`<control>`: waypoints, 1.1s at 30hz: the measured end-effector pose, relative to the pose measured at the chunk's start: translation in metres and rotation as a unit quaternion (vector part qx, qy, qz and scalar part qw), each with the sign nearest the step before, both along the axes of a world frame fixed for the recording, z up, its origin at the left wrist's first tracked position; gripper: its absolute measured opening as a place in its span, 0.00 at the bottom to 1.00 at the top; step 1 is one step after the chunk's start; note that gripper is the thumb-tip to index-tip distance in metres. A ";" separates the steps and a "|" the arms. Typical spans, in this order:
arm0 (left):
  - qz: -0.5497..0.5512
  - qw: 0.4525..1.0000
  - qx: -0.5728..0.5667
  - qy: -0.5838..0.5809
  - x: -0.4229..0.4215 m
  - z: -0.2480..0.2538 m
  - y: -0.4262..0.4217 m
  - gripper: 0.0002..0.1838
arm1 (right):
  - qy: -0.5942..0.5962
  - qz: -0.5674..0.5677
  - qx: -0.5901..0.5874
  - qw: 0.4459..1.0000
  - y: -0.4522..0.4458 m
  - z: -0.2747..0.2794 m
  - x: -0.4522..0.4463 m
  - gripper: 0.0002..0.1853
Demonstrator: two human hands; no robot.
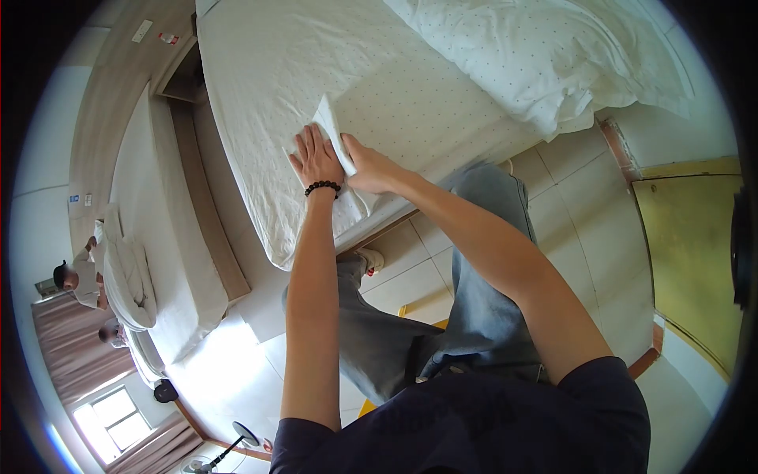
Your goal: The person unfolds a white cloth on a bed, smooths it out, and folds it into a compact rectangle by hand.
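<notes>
On the near part of a bed covered by a white dotted sheet [276, 71], a piece of white cloth [327, 118] stands up in a fold between my hands. My left hand [317, 160], with a dark beaded bracelet at the wrist, lies flat on the cloth with its fingers spread. To its right, my right hand [366, 164] grips the folded cloth between thumb and fingers. The lower part of the fold is hidden by my hands.
A white dotted quilt [545, 55] lies at the upper right of the bed. A second bed [158, 205] stands at the left, with two people beyond it. A yellow door [687, 245] is at the right.
</notes>
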State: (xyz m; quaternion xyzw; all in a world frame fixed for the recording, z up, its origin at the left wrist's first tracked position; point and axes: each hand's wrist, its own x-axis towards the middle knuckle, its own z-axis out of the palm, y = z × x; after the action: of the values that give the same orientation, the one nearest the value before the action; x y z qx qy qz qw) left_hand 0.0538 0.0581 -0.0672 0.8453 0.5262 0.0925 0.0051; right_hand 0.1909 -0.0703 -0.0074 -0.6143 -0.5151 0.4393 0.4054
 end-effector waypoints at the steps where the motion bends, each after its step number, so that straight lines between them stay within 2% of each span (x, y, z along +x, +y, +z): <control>1: -0.006 1.000 0.022 0.008 -0.002 -0.006 0.002 0.33 | 0.002 0.003 0.017 1.000 -0.001 0.003 -0.002 0.43; 3: -0.012 0.999 0.044 0.014 -0.005 -0.010 0.004 0.33 | 0.002 0.006 0.034 0.999 -0.001 0.004 -0.005 0.43; 7: -0.032 0.994 -0.059 -0.082 -0.023 0.005 -0.015 0.32 | -0.004 0.010 0.057 0.998 0.003 -0.008 -0.015 0.43; 13: -0.087 0.996 -0.006 -0.009 -0.047 0.005 -0.039 0.32 | 0.031 0.102 -0.043 0.993 -0.009 0.039 -0.019 0.43; 17: -0.091 0.962 -0.146 -0.214 -0.075 0.013 -0.040 0.30 | -0.001 0.085 0.024 0.996 -0.013 0.029 -0.040 0.40; 18: -0.084 0.962 -0.145 -0.216 -0.083 0.016 -0.040 0.30 | -0.001 0.093 0.023 0.995 -0.015 0.026 -0.048 0.40; 20: 0.002 0.884 -0.240 -0.402 -0.097 0.026 -0.041 0.26 | -0.022 0.075 0.052 0.996 -0.018 0.021 -0.060 0.41; 22: 0.087 0.750 -0.315 -0.576 -0.107 0.035 -0.050 0.23 | -0.045 0.065 0.079 0.994 -0.023 0.018 -0.070 0.42; 23: 0.097 0.743 -0.307 -0.587 -0.109 0.038 -0.054 0.23 | -0.052 0.082 0.077 0.992 -0.024 0.016 -0.074 0.42; 27: 0.129 0.883 -0.233 -0.387 -0.100 0.048 -0.048 0.21 | -0.097 0.081 0.065 0.990 -0.027 0.011 -0.088 0.35; 30: 0.155 0.879 -0.241 -0.381 -0.099 0.049 -0.040 0.19 | -0.063 0.151 0.025 0.986 -0.026 0.019 -0.088 0.30; 31: 0.148 0.894 -0.247 -0.344 -0.100 0.050 -0.037 0.18 | -0.042 0.175 0.005 0.984 -0.024 0.023 -0.087 0.27; 32: 0.140 0.906 -0.254 -0.307 -0.101 0.051 -0.035 0.17 | -0.021 0.175 0.001 0.984 -0.024 0.024 -0.087 0.23; 33: 0.153 0.900 -0.257 -0.317 -0.102 0.049 -0.035 0.17 | 0.001 0.174 -0.003 0.985 -0.023 0.026 -0.087 0.20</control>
State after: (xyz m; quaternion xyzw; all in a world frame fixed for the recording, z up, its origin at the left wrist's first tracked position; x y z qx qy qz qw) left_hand -0.0486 0.0234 -0.0184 0.6495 0.6250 0.2168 0.3748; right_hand 0.1041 -0.0931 0.0190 -0.5160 -0.6125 0.5056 0.3209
